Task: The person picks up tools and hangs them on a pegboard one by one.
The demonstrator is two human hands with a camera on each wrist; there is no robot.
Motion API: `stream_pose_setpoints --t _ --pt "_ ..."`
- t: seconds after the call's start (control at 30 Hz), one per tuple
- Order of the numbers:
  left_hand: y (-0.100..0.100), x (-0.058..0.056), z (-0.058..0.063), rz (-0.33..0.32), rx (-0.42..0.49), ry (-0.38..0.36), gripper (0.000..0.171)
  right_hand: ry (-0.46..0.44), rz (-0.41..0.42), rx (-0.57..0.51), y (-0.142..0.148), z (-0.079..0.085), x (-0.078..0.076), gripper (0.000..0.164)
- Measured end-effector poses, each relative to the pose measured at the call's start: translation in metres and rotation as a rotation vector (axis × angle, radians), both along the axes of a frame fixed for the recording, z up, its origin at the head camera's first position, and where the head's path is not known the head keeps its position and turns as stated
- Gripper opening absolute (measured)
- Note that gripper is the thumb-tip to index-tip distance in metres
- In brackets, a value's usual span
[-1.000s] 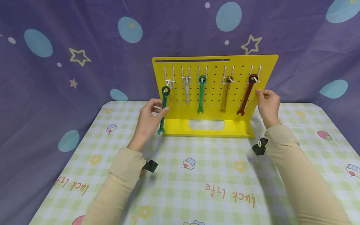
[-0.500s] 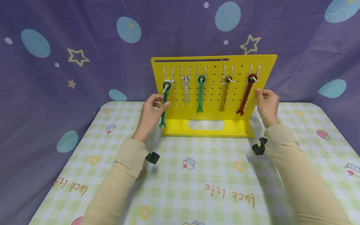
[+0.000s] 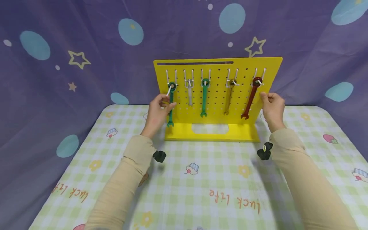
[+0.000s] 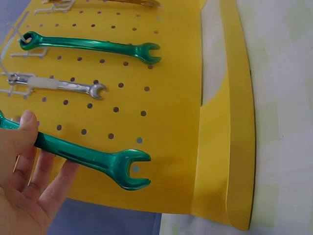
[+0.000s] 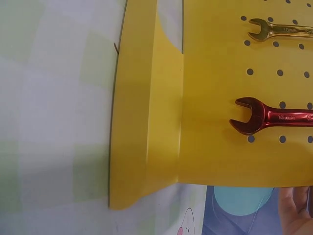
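Note:
A green combination wrench (image 3: 171,111) is at the far left of the yellow pegboard (image 3: 212,118), its ring end around the tip of a white hook (image 3: 169,90). My left hand (image 3: 157,111) pinches its shaft between thumb and fingers; the left wrist view shows the wrench's open jaw end (image 4: 129,169) pointing away from the palm. With thumb in front and fingers behind, my right hand (image 3: 273,107) grips the board's right edge. In the right wrist view only part of that hand (image 5: 296,210) shows, at the lower corner.
On other hooks hang a small silver wrench (image 3: 190,94), a second green wrench (image 3: 204,99), a gold wrench (image 3: 229,99) and a red wrench (image 3: 251,99). The board stands on a checked tablecloth (image 3: 224,169), before a purple curtain (image 3: 184,28).
My left hand has moved up and right with the green wrench. Its ring end has passed from in front of the hook onto it. The right hand keeps its place on the board.

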State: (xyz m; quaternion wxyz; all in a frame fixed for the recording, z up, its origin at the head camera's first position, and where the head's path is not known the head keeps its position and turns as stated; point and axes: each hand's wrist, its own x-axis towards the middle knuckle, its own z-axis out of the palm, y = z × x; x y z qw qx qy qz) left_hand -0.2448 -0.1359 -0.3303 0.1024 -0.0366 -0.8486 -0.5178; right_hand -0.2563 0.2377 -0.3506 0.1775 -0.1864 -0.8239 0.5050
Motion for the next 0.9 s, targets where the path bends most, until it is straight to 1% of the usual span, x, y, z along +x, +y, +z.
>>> stream_pose_setpoints --t 0.17,0.37,0.47,0.6,0.73,0.83,0.9 --pt "-0.001 -0.003 -0.004 0.001 0.013 -0.008 0.029 -0.016 0.012 0.004 -0.001 -0.001 0.003 0.051" --pt "0.001 -0.009 -0.007 -0.017 0.070 -0.010 0.030 -0.016 0.014 0.031 0.000 0.000 0.006 0.055" --pt "0.002 -0.011 -0.009 -0.012 0.087 -0.010 0.030 -0.007 0.017 0.032 -0.001 0.000 0.005 0.055" --pt "0.003 -0.012 -0.015 0.007 0.108 -0.004 0.032 0.014 0.016 0.032 -0.001 0.000 0.004 0.054" --pt "0.006 -0.013 -0.022 0.039 0.136 0.004 0.032 -0.005 0.009 0.024 -0.001 -0.001 0.003 0.056" --pt "0.008 -0.014 -0.025 0.063 0.141 0.022 0.031 -0.021 0.011 0.019 -0.001 -0.001 0.002 0.057" --pt "0.009 -0.013 -0.027 0.072 0.126 0.030 0.030 -0.021 0.011 0.017 0.000 -0.001 0.002 0.057"
